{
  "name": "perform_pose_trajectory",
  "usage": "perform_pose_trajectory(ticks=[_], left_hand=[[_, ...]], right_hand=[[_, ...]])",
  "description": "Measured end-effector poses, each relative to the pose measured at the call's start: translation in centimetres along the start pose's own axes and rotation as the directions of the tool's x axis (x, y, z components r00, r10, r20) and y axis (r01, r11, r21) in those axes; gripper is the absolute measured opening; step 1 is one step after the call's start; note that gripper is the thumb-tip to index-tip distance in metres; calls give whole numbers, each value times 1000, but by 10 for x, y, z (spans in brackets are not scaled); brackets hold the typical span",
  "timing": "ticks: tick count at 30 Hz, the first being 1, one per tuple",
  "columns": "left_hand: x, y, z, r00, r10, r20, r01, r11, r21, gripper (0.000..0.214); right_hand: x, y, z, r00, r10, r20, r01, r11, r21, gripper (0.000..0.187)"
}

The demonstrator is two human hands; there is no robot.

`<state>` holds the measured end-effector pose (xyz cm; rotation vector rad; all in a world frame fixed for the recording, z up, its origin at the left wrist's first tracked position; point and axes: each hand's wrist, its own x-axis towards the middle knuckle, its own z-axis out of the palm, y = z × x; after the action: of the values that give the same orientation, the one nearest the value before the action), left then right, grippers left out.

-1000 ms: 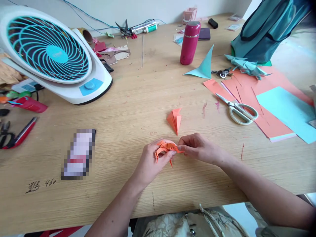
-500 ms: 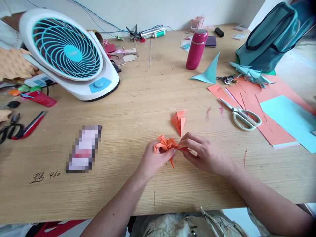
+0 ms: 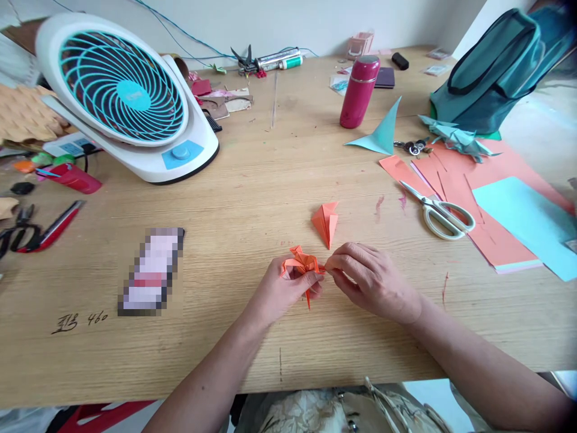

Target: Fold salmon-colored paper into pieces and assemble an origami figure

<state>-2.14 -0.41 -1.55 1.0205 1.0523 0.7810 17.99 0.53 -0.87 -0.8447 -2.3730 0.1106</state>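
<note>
An orange origami figure (image 3: 303,261) with several folded points is held just above the wooden table. My left hand (image 3: 283,291) grips its body between thumb and fingers, hiding part of it. One thin point hangs down below my left thumb. On the right side, my right hand (image 3: 367,279) pinches another narrow point of the same figure with its fingertips. Just beyond the hands lies a separate folded orange paper piece (image 3: 325,224), touched by neither hand.
White-handled scissors (image 3: 444,219) rest on orange sheets (image 3: 493,243) at the right, near a light blue sheet (image 3: 527,210). A teal folded paper (image 3: 378,135) and a magenta flask (image 3: 359,93) stand behind. Left are a phone (image 3: 153,267) and a fan (image 3: 130,96).
My right fingertips have closed around the right-hand point, which showed spread out beneath them before. The downward point has shifted slightly left. My left hand keeps its grip.
</note>
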Motion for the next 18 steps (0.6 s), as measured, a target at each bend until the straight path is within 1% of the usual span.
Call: perform_pose_trajectory(ticks=[3,6,9,11,15,18], left_hand=[[-1,0,0,998,-54,17,56,995,-85,43],[-1,0,-1,996,-75,44,81,984,-159,45],[-2,0,-3,994,-90,68,101,980,-174,45],[-2,2,-3,992,-99,73,111,977,-181,46],[-3,5,-2,996,-83,29,88,978,-189,49],[-2,4,-1,998,-57,6,57,979,-194,51]], right_hand=[[1,0,0,999,-40,-32,40,999,-24,7],[1,0,-1,999,-21,-26,21,1000,16,7],[0,1,-1,1000,-4,-21,5,997,71,8],[-1,1,0,999,-10,-31,12,997,74,9],[0,0,2,999,-36,-35,36,999,25,9],[-1,-3,5,998,-13,-58,15,1000,25,10]])
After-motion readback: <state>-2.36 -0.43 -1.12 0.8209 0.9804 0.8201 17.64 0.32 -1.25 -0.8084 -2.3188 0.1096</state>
